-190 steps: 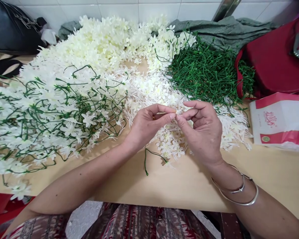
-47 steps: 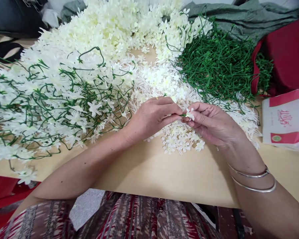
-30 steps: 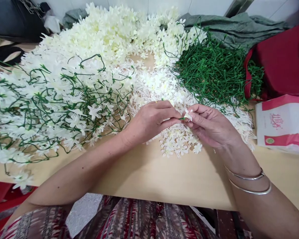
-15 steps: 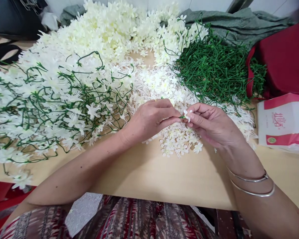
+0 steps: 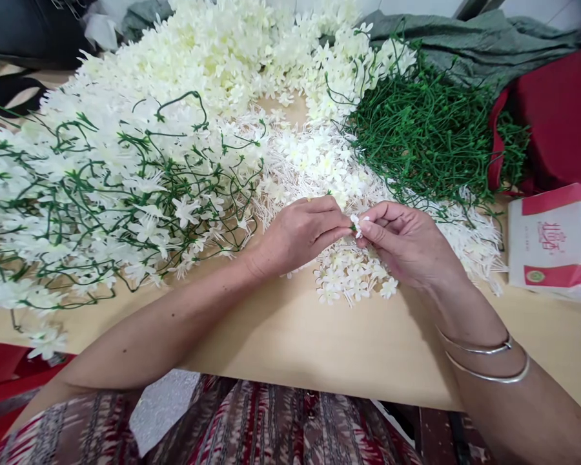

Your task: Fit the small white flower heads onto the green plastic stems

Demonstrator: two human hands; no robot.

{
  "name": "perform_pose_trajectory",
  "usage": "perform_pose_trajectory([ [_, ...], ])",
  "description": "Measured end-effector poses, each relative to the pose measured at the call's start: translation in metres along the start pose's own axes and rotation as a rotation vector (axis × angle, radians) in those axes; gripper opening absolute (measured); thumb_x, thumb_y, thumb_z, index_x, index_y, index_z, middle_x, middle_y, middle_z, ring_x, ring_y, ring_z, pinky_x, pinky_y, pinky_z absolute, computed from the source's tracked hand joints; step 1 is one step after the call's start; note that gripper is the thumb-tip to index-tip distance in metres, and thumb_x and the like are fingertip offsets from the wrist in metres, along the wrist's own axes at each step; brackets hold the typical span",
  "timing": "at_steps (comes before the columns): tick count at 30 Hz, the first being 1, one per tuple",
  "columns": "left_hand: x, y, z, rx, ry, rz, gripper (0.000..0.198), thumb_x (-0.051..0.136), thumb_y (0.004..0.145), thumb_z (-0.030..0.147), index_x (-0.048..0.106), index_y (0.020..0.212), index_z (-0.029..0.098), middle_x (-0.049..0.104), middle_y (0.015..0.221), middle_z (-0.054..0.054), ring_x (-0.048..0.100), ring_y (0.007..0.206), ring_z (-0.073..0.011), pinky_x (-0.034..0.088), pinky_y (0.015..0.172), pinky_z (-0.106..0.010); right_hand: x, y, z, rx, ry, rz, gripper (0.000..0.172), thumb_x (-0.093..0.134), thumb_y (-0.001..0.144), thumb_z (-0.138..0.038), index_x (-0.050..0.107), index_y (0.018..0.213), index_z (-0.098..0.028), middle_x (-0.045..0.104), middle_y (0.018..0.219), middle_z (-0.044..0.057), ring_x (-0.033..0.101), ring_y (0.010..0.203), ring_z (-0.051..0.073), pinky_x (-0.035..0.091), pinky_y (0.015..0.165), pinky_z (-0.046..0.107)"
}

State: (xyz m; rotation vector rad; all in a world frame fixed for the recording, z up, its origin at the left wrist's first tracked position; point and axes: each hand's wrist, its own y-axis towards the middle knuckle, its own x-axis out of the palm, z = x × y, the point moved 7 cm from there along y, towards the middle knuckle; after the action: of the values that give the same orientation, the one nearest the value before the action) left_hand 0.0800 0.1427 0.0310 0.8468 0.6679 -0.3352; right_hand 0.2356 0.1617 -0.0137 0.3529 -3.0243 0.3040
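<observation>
My left hand and my right hand meet fingertip to fingertip over the wooden table. Between them is a small white flower on the tip of a green stem; the right thumb and forefinger pinch the flower, the left fingers pinch the stem, most of which is hidden in the hand. Loose white flower heads lie right under both hands. Two silver bangles sit on my right wrist.
Finished sprays of white flowers on green stems fill the left. Cream flowers are heaped at the back. Bare green stems lie at the right, by a red bag, a red-and-white carton and grey-green cloth.
Six seconds ago a green stem lay on the table under my hands; now it is pinched in my left hand. Over the last second the hands have stayed together, pressing the flower closer against the stem tip.
</observation>
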Motion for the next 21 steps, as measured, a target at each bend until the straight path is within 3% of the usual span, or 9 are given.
perform_pose_trajectory([
  [6,0.0025,-0.0034,-0.0019,-0.02,0.055,0.008,0.03,0.05,0.108,0.033,0.073,0.099,0.017,0.073,0.092,-0.006,0.068,0.085,-0.013,0.055,0.079,-0.024,0.0014,0.0004,0.0027,-0.062,-0.033,0.0,0.036,0.094,0.066,-0.054,0.071,0.076,-0.027,0.067,0.061,-0.003,0.063,0.058,0.013,0.051,0.058,0.029],
  [12,0.0021,-0.0044,-0.0008,-0.001,0.166,0.015,0.031,0.05,0.109,0.035,0.073,0.096,0.018,0.075,0.093,-0.005,0.071,0.085,-0.0139,0.055,0.08,-0.027,0.0065,0.0001,0.0009,-0.034,-0.001,-0.033,0.036,0.095,0.065,-0.054,0.071,0.075,-0.028,0.066,0.061,-0.004,0.06,0.058,0.013,0.049,0.059,0.03],
  [21,-0.0029,-0.003,0.0022,0.03,0.152,0.068,0.03,0.05,0.109,0.034,0.074,0.098,0.02,0.076,0.095,-0.006,0.072,0.085,-0.0136,0.054,0.077,-0.027,0.0089,0.0016,0.0029,0.028,0.065,-0.073,0.039,0.097,0.061,-0.054,0.069,0.072,-0.029,0.065,0.062,-0.004,0.058,0.058,0.014,0.05,0.062,0.032],
])
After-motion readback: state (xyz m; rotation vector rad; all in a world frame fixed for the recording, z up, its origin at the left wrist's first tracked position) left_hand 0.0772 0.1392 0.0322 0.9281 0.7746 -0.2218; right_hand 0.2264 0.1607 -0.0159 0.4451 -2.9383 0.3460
